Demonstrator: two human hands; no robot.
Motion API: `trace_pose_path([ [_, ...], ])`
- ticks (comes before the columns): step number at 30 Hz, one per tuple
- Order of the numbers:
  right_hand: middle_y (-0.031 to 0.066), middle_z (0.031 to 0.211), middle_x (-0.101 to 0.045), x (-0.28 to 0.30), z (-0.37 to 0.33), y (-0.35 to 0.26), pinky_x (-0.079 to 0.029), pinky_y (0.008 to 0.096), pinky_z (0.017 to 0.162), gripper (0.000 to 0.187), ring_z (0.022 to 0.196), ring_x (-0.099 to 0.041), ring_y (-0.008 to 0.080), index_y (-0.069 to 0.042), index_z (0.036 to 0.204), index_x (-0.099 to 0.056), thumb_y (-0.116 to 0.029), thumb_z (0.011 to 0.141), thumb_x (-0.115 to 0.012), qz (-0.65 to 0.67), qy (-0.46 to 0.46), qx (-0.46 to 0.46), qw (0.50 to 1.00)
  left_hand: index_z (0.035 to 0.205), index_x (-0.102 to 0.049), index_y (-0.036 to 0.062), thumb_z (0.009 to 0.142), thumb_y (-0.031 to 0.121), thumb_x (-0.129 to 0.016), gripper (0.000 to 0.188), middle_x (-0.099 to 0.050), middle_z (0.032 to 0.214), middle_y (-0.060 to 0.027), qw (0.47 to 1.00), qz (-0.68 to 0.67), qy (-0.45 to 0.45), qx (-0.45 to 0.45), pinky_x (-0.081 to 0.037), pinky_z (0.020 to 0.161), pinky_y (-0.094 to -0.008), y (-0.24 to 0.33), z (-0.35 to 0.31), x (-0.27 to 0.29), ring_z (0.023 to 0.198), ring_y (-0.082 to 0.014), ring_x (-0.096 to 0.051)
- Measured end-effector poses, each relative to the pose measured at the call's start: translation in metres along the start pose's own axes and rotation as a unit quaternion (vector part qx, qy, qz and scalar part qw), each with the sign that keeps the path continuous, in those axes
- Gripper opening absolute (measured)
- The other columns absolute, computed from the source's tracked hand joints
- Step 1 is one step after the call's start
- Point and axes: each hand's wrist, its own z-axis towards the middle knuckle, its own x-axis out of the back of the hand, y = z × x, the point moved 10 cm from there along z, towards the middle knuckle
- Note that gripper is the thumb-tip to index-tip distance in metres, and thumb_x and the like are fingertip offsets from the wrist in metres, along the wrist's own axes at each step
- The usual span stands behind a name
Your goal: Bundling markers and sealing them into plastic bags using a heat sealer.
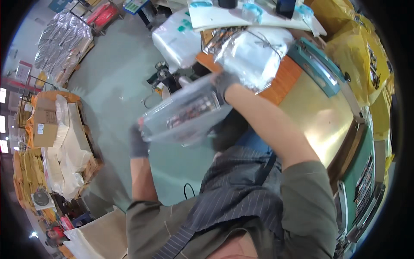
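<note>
A clear plastic bag [189, 113] with small dark and reddish pieces inside is held up in front of me, tilted, over the floor left of the workbench. My left hand [139, 140], in a dark grey glove, grips its left end. At its upper right end my right hand [225, 84], gloved too, closes on the plastic. Motion blurs both hands a little, and some fingers are hidden. Just beyond my right hand, a pile of clear plastic bags [254, 56] lies on the workbench [286, 80].
A long teal bag sealer [319, 67] stands on the bench's right side, near yellow plastic sacks [351, 56]. Ahead is a white shelf [254, 18]. Pallets with a cardboard box [45, 123] and a silver-wrapped load [62, 45] stand on the left. Green floor [114, 82] lies between.
</note>
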Motion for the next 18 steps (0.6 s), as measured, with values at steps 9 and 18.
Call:
trace_pose_path([
  [9,0.0100,0.134,-0.045,0.082,-0.045,0.038,-0.025,0.0406,0.107,0.072,0.126,-0.041,0.0253,-0.008,0.131,-0.044,-0.036,0.071,-0.071,-0.041,0.181,-0.034,0.982,0.061,-0.050,0.0100,0.086,0.040,-0.060,0.041,-0.045,0.058,0.0030,0.914,0.382,0.133,-0.024,-0.030,0.045,-0.0254,0.051,-0.023,-0.044,0.051,-0.0074,-0.041],
  [18,0.0210,0.115,-0.052,-0.105,-0.277,0.147,-0.042,0.0424,0.090,0.056,0.106,-0.050,0.0381,0.000,0.121,-0.047,-0.035,0.081,-0.065,0.251,0.407,-0.303,0.824,0.102,-0.062,-0.0025,0.090,0.023,-0.059,0.028,-0.062,0.083,-0.0037,0.780,0.435,0.099,-0.440,-0.045,0.072,-0.0249,0.143,-0.055,-0.201,0.078,-0.0111,-0.056],
])
